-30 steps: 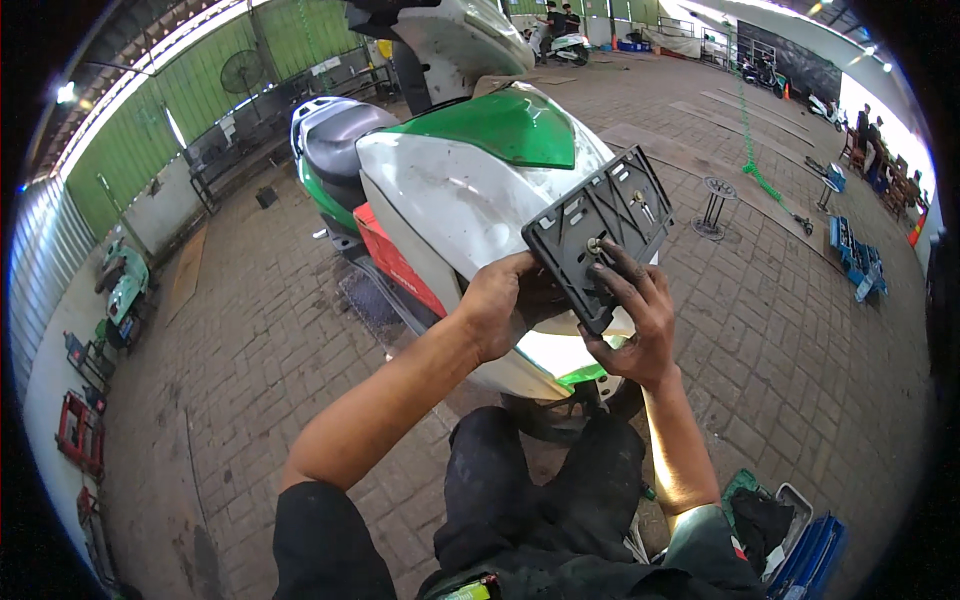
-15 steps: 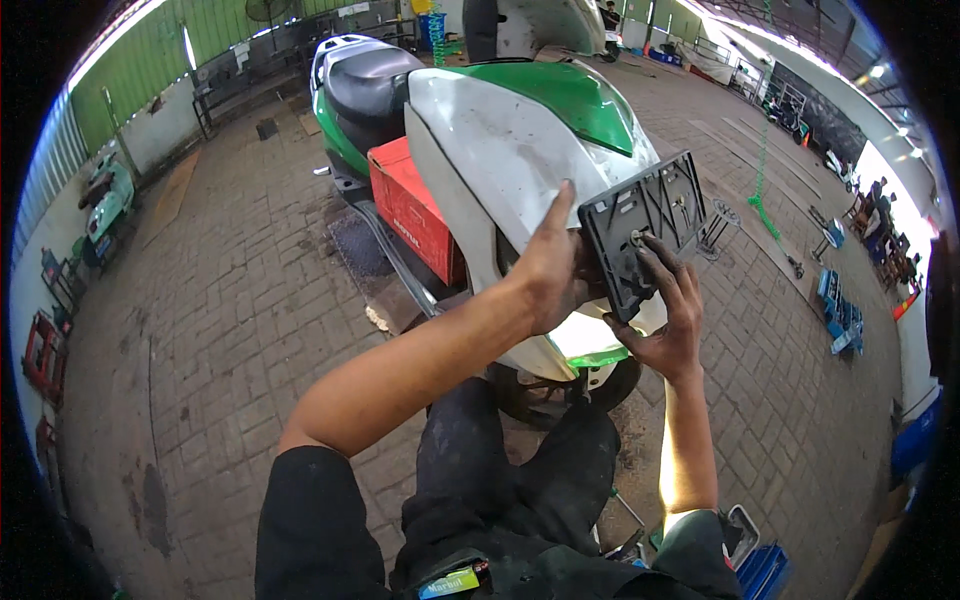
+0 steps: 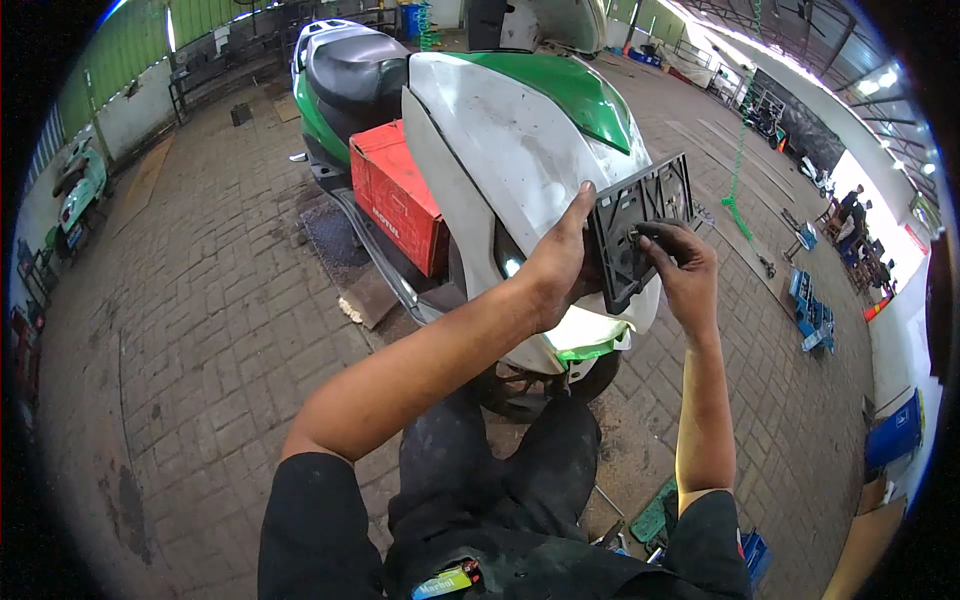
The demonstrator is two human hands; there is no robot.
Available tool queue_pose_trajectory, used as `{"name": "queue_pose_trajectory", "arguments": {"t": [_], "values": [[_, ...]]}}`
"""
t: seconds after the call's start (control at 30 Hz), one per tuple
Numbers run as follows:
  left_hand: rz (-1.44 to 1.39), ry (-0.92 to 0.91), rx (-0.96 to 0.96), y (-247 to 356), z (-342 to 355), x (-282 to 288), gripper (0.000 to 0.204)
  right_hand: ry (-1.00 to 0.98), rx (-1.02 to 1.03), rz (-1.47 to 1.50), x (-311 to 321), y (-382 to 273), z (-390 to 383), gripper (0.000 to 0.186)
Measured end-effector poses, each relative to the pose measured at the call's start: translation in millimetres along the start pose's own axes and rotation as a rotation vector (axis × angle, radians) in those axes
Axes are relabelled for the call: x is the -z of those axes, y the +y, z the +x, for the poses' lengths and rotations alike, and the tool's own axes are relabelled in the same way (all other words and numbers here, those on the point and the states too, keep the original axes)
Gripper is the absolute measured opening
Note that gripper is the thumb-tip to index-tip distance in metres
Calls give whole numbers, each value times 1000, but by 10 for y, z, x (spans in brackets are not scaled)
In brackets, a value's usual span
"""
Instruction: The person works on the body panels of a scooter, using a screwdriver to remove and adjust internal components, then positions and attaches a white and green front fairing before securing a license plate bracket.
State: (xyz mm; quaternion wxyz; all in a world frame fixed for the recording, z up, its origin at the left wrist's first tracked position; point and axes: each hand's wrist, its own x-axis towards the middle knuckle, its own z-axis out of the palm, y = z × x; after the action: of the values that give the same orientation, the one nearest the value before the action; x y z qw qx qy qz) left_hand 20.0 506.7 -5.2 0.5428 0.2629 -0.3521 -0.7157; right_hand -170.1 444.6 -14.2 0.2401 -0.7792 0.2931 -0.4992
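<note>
A black ribbed plastic plate (image 3: 622,272), rectangular and tilted, is held up in front of the scooter's white and green front panel (image 3: 500,110). My left hand (image 3: 558,268) grips its left edge, thumb up and the other fingers hidden behind it. At the plate's middle sits a small metal fastener (image 3: 634,237). My right hand (image 3: 688,268) pinches at this fastener with thumb and forefinger, the remaining fingers curled; the fingertips partly cover it.
On the scooter's footboard stands a red cardboard box (image 3: 395,190), behind it the black seat (image 3: 355,75). A blue tool chest (image 3: 812,310) stands on the brick floor to the right, near a green coiled hose (image 3: 735,210). Tools and a green case (image 3: 655,510) lie by my right elbow.
My right hand's fingers have gone from spread along the plate's face and lower edge to a pinch at the fastener. The view has shifted slightly; my left hand keeps its hold.
</note>
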Motion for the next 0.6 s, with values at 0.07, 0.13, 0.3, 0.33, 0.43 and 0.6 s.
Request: {"name": "queue_pose_trajectory", "arguments": {"t": [0.07, 0.13, 0.3, 0.33, 0.43, 0.6], "values": [[-1, -9, -10, -33, 35, 23, 70, -13, -44, 37, 8, 6, 10, 19], [-3, -17, -20, -30, 48, 15, 65, -27, -91, 74, 30, 9, 24, 19], [-43, -54, 1, -4, 55, 46, 62, -80, 106, -149, 29, -59, 64, 18], [-42, -55, 2, 5, 50, 45, 62, -79, 106, -150, 24, -77, 64, 18], [-34, -46, 26, 18, 55, 42, 61, -74, 135, -199, 7, -128, 49, 18], [-60, -24, -6, -24, 116, 40, 59, -10, 263, -417, -30, -135, 8, 17]]}}
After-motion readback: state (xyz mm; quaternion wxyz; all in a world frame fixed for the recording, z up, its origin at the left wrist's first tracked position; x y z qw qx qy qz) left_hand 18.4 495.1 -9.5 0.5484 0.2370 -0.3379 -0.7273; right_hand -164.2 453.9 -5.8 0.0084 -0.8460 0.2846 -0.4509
